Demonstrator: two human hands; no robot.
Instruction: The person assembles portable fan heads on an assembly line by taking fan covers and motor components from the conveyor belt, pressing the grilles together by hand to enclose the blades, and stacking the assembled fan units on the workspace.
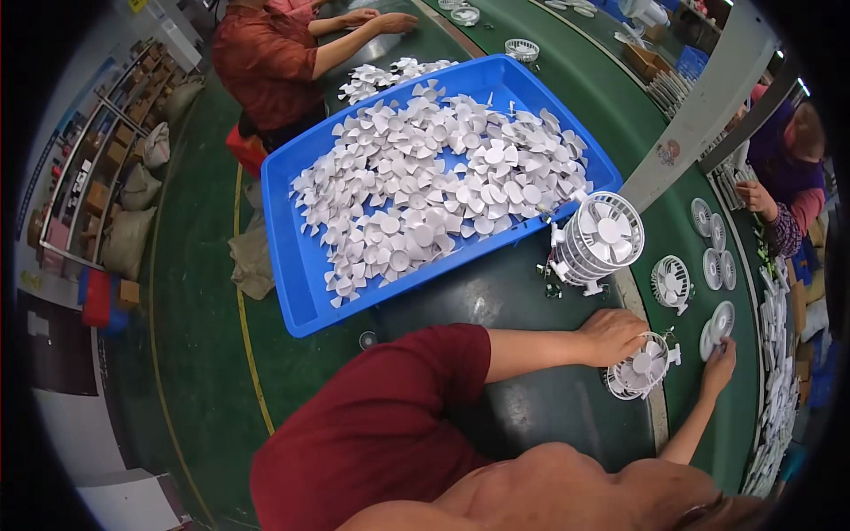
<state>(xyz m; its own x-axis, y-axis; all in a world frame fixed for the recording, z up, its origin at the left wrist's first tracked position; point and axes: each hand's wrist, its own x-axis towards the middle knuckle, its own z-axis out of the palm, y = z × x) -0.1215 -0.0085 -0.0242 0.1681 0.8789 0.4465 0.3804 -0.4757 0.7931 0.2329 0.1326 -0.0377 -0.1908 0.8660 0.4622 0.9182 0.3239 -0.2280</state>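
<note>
My left hand [613, 337] is closed over the rim of a small white fan housing [639, 368] at the table's right edge. A white fan blade sits inside that housing. Farther right, my right hand [719, 361] grips a round white grille cover [722, 319], tilted up above the green belt. Another round cover [707, 340] is beside it, partly hidden by the held one. Just beyond my left hand, several fan housings stand in a stack [598, 237], with a blade in the front one. A single housing with a blade [671, 284] rests on the belt.
A large blue bin [301, 314] full of white fan blades [416, 190] takes up the far left of the table. Several round covers [713, 243] lie on the belt. A grey post [686, 115] rises behind the stack. Co-workers sit at far left [266, 62] and right [788, 168].
</note>
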